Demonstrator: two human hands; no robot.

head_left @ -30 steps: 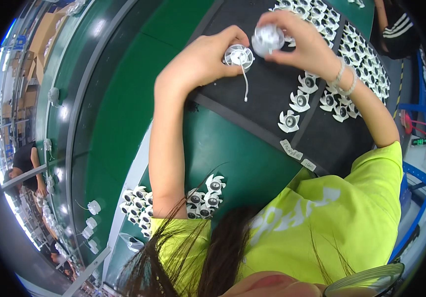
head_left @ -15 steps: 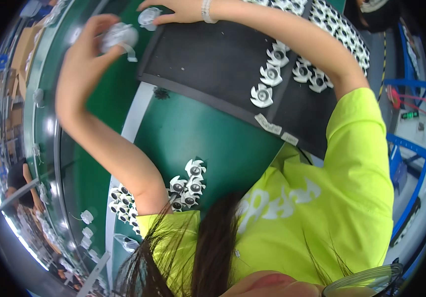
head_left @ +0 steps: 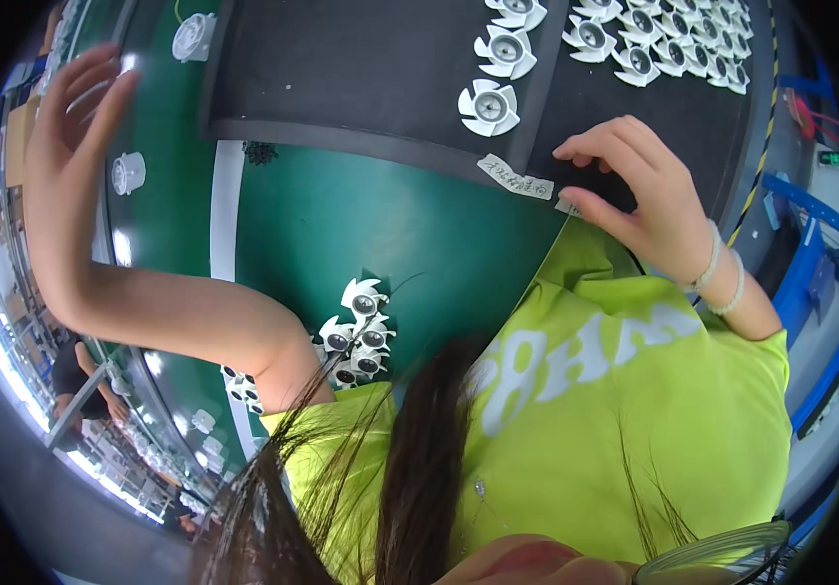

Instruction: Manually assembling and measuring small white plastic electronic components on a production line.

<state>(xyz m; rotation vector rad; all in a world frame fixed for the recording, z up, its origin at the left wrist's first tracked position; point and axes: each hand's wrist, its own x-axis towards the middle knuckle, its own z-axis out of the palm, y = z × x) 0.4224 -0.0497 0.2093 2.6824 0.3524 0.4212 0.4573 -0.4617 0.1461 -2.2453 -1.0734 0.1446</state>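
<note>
My left hand (head_left: 78, 127) is raised at the far left over the green conveyor, open, its fingers spread and nothing in them. Close to its wrist lies a round white plastic part (head_left: 129, 174), like a small motor housing. Another such white housing (head_left: 193, 37) with a thin wire sits farther off, beside the black mat. My right hand (head_left: 639, 190) hovers over the mat's near right part, open, thumb apart from the bent fingers, with nothing visible between them. Nearby on the black mat (head_left: 351, 73) stands a row of white fan impellers (head_left: 488, 107) with dark hubs.
Many more white impellers (head_left: 639, 63) crowd the mat's far right. A small group of impellers (head_left: 366, 336) rests on the green table (head_left: 341, 224) near my left elbow. Handwritten paper labels (head_left: 515, 177) are on the mat's near edge. A co-worker (head_left: 78, 380) is at the left.
My left hand has let go of a white housing and moved left. From beside the other housing, my right hand has swung back to the near right. The view has shifted.
</note>
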